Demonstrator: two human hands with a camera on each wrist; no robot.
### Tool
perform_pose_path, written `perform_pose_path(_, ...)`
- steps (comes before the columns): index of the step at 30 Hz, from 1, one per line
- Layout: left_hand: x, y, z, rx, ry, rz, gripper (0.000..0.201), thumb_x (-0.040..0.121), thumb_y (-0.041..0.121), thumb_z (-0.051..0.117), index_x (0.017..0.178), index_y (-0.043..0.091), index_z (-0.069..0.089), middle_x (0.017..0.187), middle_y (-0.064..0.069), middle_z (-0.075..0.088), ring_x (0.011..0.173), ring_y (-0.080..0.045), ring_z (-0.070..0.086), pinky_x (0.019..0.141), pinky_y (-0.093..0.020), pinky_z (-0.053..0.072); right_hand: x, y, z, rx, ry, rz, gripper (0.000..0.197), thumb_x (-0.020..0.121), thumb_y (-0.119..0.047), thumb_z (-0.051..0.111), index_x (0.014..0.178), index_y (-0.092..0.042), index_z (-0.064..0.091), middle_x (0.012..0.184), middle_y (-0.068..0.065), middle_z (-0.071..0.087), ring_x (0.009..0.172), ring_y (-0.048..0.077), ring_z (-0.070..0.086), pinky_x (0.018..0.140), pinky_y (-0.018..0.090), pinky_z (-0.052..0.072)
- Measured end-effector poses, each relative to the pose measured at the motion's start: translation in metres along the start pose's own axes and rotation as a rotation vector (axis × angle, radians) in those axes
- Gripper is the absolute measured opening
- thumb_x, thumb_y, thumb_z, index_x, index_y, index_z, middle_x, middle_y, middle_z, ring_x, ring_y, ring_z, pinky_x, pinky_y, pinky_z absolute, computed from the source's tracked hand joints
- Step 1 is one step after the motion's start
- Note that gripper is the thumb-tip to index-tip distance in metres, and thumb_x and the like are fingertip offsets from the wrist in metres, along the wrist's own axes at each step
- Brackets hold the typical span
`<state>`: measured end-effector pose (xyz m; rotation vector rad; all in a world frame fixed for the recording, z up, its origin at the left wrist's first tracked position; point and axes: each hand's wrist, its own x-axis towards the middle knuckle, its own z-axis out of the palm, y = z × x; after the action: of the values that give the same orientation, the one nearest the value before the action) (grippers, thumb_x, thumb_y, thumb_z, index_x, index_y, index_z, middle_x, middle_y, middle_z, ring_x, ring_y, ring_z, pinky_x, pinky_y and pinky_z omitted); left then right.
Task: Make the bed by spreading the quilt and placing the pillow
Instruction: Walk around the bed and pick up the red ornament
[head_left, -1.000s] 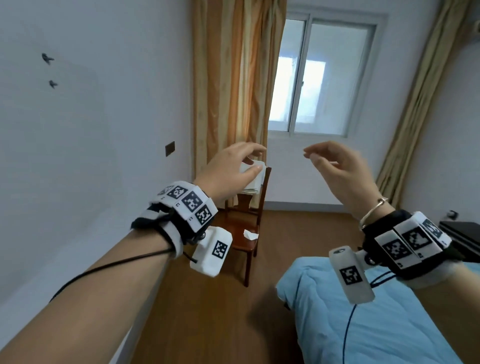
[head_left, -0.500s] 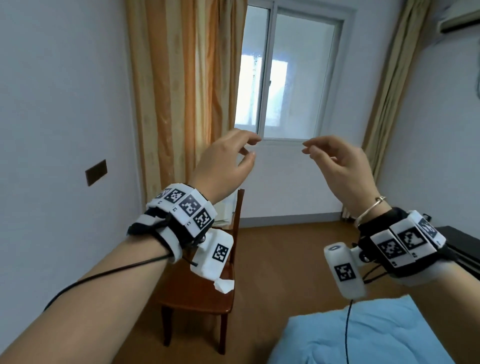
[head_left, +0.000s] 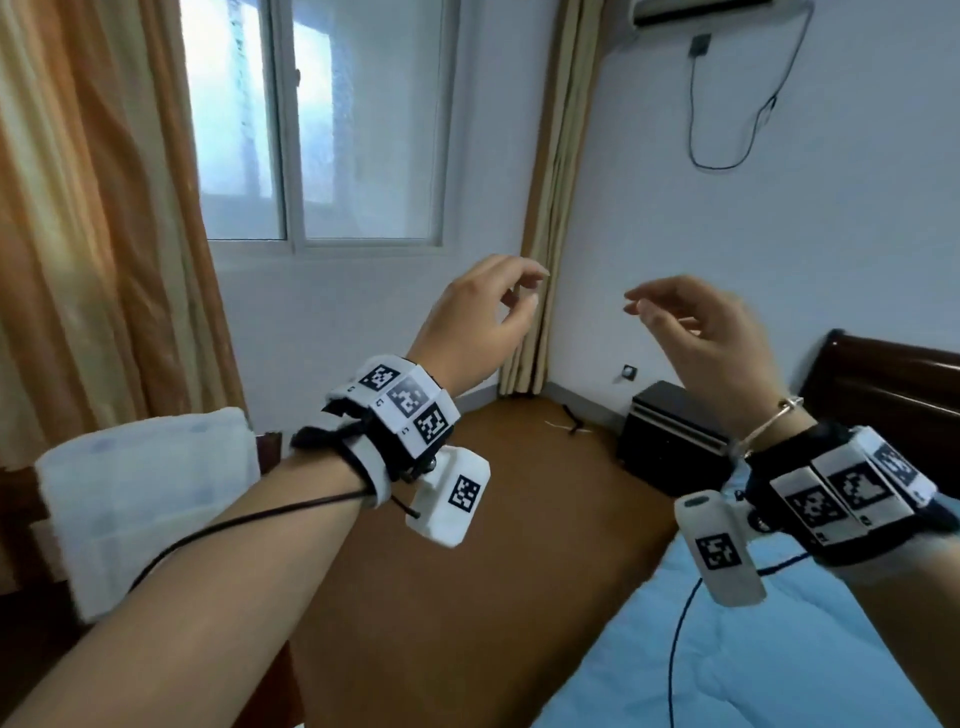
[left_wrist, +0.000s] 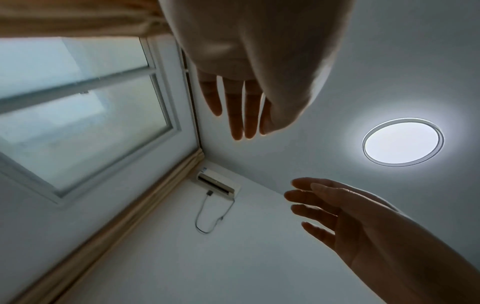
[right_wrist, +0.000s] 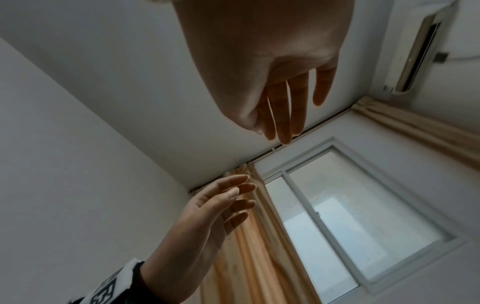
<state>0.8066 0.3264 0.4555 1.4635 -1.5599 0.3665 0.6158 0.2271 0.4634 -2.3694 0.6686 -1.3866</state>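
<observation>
Both hands are raised in the air in front of me, holding nothing. My left hand (head_left: 483, 312) is up at the centre with loosely bent fingers, and shows again in the left wrist view (left_wrist: 249, 86). My right hand (head_left: 691, 332) hovers beside it, fingers relaxed, also seen in the right wrist view (right_wrist: 275, 82). A light blue quilt (head_left: 753, 649) covers the bed at lower right, below the right wrist. A folded white cloth or pillow (head_left: 140, 514) lies on a chair at the left, behind my left forearm. The dark headboard (head_left: 893, 384) stands at the far right.
A window (head_left: 311, 119) with orange and beige curtains faces me. Brown wooden floor (head_left: 493, 545) runs between the chair and the bed. A black box (head_left: 670, 436) sits on the floor by the headboard. An air conditioner (head_left: 691, 8) hangs at top right.
My view has swung to the right: the window moved left, the headboard, black box and air conditioner came into sight. Both hands stay raised and empty.
</observation>
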Motion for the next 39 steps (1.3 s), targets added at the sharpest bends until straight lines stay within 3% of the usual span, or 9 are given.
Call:
perform_pose_path(6, 0.092, -0.097, 0.124, -0.17, -0.077, 0.059, 0.027, 0.093, 0.015, 0.05, 0.117, 0.013, 0.06, 0.112, -0.001, 0.063, 0.096, -0.012, 0.06, 0.079, -0.001, 0.039, 0.069, 0.119, 0.028, -0.122, 0.073, 0.111, 0.016, 0.092, -0.018, 0.054, 0.101, -0.019, 0.067, 0.097, -0.001, 0.072, 0.091, 0.011, 0.066, 0.084, 0.032, 0.052)
perform_pose_path(11, 0.17, -0.158, 0.215, -0.274, -0.147, 0.074, 0.027, 0.092, 0.015, 0.05, 0.118, 0.012, 0.06, 0.112, 0.0, 0.063, 0.097, -0.013, 0.061, 0.088, -0.025, 0.049, 0.133, 0.211, 0.051, -0.152, 0.161, 0.199, 0.017, 0.092, -0.016, 0.053, 0.103, -0.016, 0.067, 0.096, 0.001, 0.071, 0.094, 0.013, 0.066, 0.09, 0.035, 0.053)
perform_pose_path(15, 0.227, -0.203, 0.281, -0.331, -0.21, 0.131, 0.027, 0.093, 0.014, 0.051, 0.118, 0.012, 0.06, 0.113, 0.0, 0.063, 0.097, -0.01, 0.06, 0.081, -0.004, 0.04, 0.178, 0.272, 0.07, -0.185, 0.227, 0.256, 0.017, 0.092, -0.018, 0.053, 0.103, -0.017, 0.066, 0.097, 0.003, 0.072, 0.095, 0.014, 0.067, 0.088, 0.034, 0.054)
perform_pose_path(17, 0.255, -0.228, 0.312, -0.357, -0.215, 0.164, 0.027, 0.092, 0.014, 0.05, 0.118, 0.013, 0.06, 0.113, 0.0, 0.064, 0.096, -0.009, 0.06, 0.079, -0.001, 0.038, 0.201, 0.302, 0.082, -0.218, 0.244, 0.275, 0.018, 0.092, -0.019, 0.052, 0.103, -0.018, 0.066, 0.096, 0.001, 0.072, 0.087, 0.002, 0.065, 0.078, 0.02, 0.052)
perform_pose_path(20, 0.298, -0.27, 0.358, -0.413, -0.269, 0.185, 0.027, 0.093, 0.014, 0.05, 0.118, 0.013, 0.06, 0.113, 0.0, 0.065, 0.098, -0.011, 0.061, 0.084, -0.012, 0.044, 0.237, 0.345, 0.104, -0.295, 0.27, 0.331, 0.019, 0.092, -0.018, 0.052, 0.104, -0.014, 0.067, 0.094, -0.001, 0.071, 0.072, -0.008, 0.061, 0.06, 0.004, 0.043)
perform_pose_path(24, 0.36, -0.339, 0.417, -0.496, -0.315, 0.237, 0.027, 0.092, 0.015, 0.05, 0.117, 0.013, 0.06, 0.112, 0.0, 0.064, 0.096, -0.012, 0.062, 0.088, -0.02, 0.048, 0.288, 0.401, 0.139, -0.373, 0.327, 0.379, 0.018, 0.092, -0.017, 0.054, 0.102, -0.015, 0.068, 0.094, 0.001, 0.072, 0.09, 0.016, 0.068, 0.078, 0.024, 0.052)
perform_pose_path(26, 0.395, -0.372, 0.445, -0.513, -0.327, 0.28, 0.027, 0.092, 0.015, 0.05, 0.117, 0.013, 0.06, 0.111, 0.0, 0.064, 0.094, -0.012, 0.063, 0.088, -0.022, 0.049, 0.316, 0.43, 0.158, -0.409, 0.352, 0.408, 0.018, 0.092, -0.017, 0.054, 0.102, -0.015, 0.069, 0.094, 0.0, 0.072, 0.089, 0.014, 0.067, 0.075, 0.017, 0.05)
perform_pose_path(32, 0.474, -0.429, 0.537, -0.619, -0.384, 0.293, 0.026, 0.091, 0.014, 0.051, 0.114, 0.013, 0.061, 0.108, 0.0, 0.065, 0.092, -0.012, 0.063, 0.081, -0.009, 0.043, 0.391, 0.52, 0.195, -0.482, 0.367, 0.506, 0.018, 0.091, -0.015, 0.054, 0.101, -0.015, 0.069, 0.09, -0.003, 0.071, 0.075, -0.017, 0.059, 0.063, -0.001, 0.04)
perform_pose_path(39, 0.565, -0.459, 0.675, -0.709, -0.439, 0.38, 0.026, 0.091, 0.012, 0.052, 0.114, 0.011, 0.061, 0.108, -0.003, 0.065, 0.087, -0.015, 0.064, 0.083, -0.015, 0.042, 0.453, 0.644, 0.185, -0.62, 0.35, 0.563, 0.015, 0.091, -0.021, 0.055, 0.097, -0.026, 0.068, 0.091, -0.011, 0.071, 0.084, -0.001, 0.063, 0.071, 0.005, 0.043)
